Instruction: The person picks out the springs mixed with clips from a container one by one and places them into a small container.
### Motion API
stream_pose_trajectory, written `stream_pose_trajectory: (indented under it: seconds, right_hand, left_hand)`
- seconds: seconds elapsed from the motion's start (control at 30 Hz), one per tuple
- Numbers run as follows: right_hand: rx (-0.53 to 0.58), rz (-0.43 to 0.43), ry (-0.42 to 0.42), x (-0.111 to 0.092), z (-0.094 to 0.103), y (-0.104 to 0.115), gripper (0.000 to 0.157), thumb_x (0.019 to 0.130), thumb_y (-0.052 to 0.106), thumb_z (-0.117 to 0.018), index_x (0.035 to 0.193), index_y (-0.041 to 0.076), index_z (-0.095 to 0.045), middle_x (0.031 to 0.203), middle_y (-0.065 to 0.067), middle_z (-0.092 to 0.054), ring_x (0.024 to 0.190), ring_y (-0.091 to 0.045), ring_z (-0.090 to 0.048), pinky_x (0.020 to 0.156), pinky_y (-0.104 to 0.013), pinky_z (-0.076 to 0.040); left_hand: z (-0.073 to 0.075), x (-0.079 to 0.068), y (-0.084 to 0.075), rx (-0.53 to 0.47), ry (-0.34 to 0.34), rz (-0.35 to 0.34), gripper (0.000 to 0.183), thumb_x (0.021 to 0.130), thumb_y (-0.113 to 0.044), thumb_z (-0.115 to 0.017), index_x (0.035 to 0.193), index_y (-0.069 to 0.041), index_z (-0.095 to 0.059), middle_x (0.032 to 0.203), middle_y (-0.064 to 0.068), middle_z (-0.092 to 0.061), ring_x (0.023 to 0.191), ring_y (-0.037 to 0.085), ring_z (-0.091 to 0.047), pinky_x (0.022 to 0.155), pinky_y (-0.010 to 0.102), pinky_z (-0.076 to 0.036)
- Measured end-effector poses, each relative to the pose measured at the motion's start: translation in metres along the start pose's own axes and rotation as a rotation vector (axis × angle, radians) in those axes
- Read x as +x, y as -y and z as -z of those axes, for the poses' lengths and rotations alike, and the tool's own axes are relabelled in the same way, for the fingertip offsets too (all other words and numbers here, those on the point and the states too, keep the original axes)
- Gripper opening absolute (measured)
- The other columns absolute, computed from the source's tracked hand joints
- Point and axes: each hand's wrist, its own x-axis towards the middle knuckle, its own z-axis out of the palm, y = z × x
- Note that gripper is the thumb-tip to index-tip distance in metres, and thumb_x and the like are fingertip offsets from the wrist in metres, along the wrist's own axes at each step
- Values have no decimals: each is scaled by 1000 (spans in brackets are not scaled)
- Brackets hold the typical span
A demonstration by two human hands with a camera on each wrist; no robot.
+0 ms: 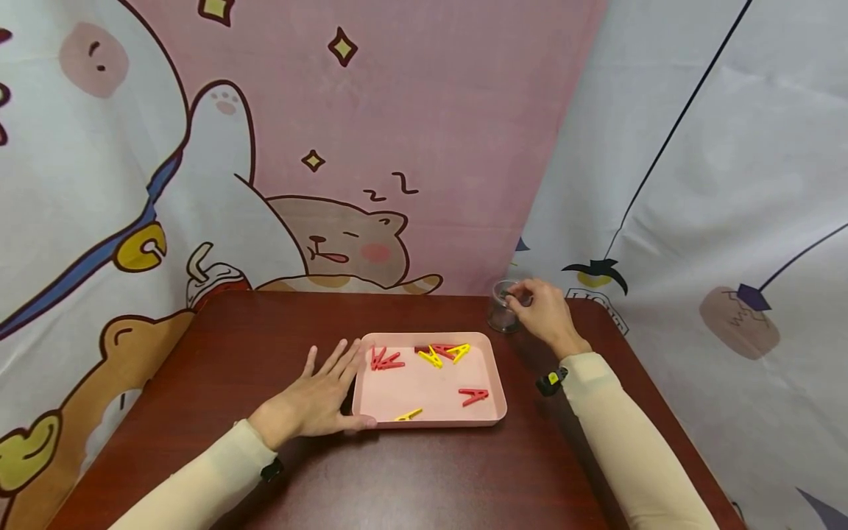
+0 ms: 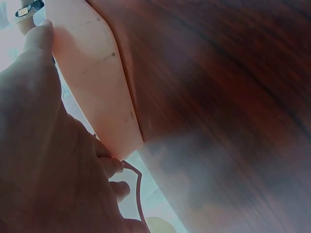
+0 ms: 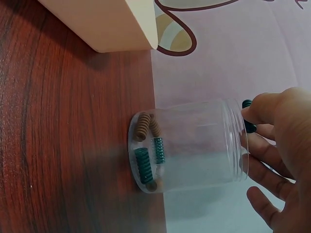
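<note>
My right hand point(image 1: 546, 316) is at the mouth of a clear plastic jar point(image 1: 500, 316) at the table's back right. In the right wrist view it pinches a dark green coil spring point(image 3: 250, 127) at the open rim. Inside the jar, at the bottom, lie brown springs point(image 3: 143, 127) and green springs point(image 3: 144, 166). My left hand point(image 1: 321, 401) has its fingers spread and straight along the left side of a pink tray point(image 1: 397, 397). The left thumb touches the tray's front left corner. Red plastic clips point(image 1: 473, 397) and yellow plastic clips point(image 1: 430, 357) lie in the tray.
The dark reddish wooden table point(image 1: 437, 471) carries the tray and the jar, with the jar behind the tray's back right corner. A cartoon-printed cloth point(image 1: 450, 147) hangs close behind the table's back edge.
</note>
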Motion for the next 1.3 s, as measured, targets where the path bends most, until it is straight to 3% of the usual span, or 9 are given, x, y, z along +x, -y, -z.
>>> stream_pose_trajectory:
  seconds: [0.37,0.5,0.73,1.3]
  right_hand:
    - [-3,3,-3,0,1,1,14,105,18,-85,116,9,-86,107,-14,-82,94,-32,-76,79,-43,-58]
    - [-4,5,-2,0,1,1,18,106,19,-85,120,8,-86,113,-17,-83,98,-35,-77,83,-51,-61]
    - [-14,42,-27,-1,-2,1,39,104,23,-87,138,6,-83,134,-22,-80,117,-45,-76,97,-65,-62]
    - [-18,71,-62,-3,-3,6,41,101,24,-90,139,9,-83,133,-20,-78,123,-45,-74,100,-66,-60]
  left_hand:
    - [-2,1,2,6,-1,3,135,97,-96,-62,187,-6,-17,198,18,-11,184,47,-14,139,88,-10]
    - [-2,0,2,3,-7,-1,135,97,-95,-64,187,-6,-17,197,19,-13,184,48,-16,139,88,-11]
    - [-3,0,3,5,-8,-2,135,97,-96,-62,187,-6,-18,198,19,-12,184,47,-15,139,88,-12]
    - [0,-2,1,-6,-9,2,134,97,-95,-63,187,-5,-19,198,19,-12,184,47,-16,139,89,-11]
